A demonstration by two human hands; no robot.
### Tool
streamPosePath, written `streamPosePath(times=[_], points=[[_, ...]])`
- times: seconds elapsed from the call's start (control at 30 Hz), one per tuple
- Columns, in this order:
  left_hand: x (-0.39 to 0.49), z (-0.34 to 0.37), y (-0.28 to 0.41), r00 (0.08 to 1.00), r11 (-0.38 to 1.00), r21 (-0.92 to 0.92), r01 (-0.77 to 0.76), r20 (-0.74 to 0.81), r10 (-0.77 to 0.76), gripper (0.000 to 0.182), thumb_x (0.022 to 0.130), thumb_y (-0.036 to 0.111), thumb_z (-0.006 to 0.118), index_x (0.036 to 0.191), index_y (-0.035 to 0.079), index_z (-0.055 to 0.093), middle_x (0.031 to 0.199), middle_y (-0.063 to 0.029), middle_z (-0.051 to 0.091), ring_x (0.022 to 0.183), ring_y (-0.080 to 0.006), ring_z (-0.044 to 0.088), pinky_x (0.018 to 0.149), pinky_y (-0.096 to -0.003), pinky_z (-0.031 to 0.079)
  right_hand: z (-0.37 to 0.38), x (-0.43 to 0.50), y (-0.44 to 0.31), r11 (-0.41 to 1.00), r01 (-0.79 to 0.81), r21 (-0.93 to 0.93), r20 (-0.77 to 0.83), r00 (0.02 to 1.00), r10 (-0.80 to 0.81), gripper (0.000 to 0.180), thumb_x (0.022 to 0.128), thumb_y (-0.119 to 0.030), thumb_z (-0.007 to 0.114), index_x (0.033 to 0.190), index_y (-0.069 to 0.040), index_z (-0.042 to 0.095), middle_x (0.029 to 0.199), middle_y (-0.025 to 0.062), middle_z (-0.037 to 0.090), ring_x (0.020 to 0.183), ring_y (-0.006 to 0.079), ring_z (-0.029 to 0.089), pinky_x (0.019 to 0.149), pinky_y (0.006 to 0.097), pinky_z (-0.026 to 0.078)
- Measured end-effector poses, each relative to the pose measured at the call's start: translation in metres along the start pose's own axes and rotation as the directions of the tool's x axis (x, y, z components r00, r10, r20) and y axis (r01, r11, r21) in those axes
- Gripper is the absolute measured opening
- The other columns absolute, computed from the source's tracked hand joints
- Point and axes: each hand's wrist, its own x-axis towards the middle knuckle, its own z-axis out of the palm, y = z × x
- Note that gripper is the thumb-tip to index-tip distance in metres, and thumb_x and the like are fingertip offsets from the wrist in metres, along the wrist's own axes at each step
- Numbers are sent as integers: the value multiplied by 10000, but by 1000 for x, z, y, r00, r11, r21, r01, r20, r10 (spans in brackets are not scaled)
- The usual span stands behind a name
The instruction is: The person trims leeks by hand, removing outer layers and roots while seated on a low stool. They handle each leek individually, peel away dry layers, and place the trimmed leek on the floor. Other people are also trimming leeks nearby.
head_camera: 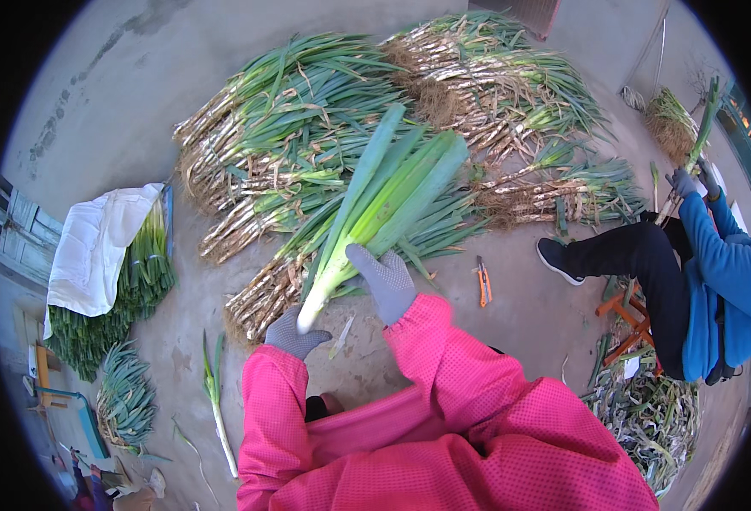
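A large leek (375,217) slants up and away in front of me, its green leaves fanned out and its white base bare of roots. My right hand (385,281), in a grey dotted knit glove, grips it where the leaves begin, thumb across the stalk. Gloved the same way, my left hand (295,333) holds the white base, with the thumb sticking out to the side. Behind the leek lies a heap of untrimmed leeks (273,134) with brown roots and dry outer leaves. An orange utility knife (483,282) rests on the concrete floor, right of my right hand.
More rooted leeks (497,83) lie beyond. On the left, a white sheet (91,249) partly covers bundled leeks (149,262). A single cleaned leek (219,409) lies nearby. At right, a seated co-worker (720,274) holds a leek above a leaf-scrap pile (647,415). Another person (104,482) is at lower left.
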Motion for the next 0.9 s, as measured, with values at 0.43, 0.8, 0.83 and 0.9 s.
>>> streamPosePath(times=[0.43,0.8,0.83,0.9], points=[[9,2,-7,987,999,-36,-30,159,35,595,707,403,733,1170,62,579,1053,-207,642,991,-374,613,864,-408,488,-14,16,-22,958,234,167,-221,956,-195,644,940,-533,463,1251,31,488,1143,99,581,1015,170,565,859,301,471],[12,5,7,998,998,11,-55,14,55,485,722,340,754,1124,111,611,1033,-151,663,976,-321,635,845,-397,490,-8,11,-5,940,119,320,-32,993,-115,507,861,-47,615,1335,-89,440,1269,67,532,1184,244,496,1017,441,394],[8,6,8,997,995,-58,-78,14,79,508,729,320,744,1174,130,592,1053,-140,662,986,-320,635,845,-405,494,-13,12,-5,935,120,333,11,991,-131,501,859,-32,603,1331,-85,443,1261,71,538,1180,250,501,1016,450,397],[9,10,13,987,971,-179,-157,-56,150,628,719,312,753,1270,113,527,1079,-166,653,988,-343,630,862,-414,488,-17,12,-3,950,76,303,78,991,-105,471,885,-54,576,1336,-82,443,1303,88,514,1193,258,493,1025,462,391]])
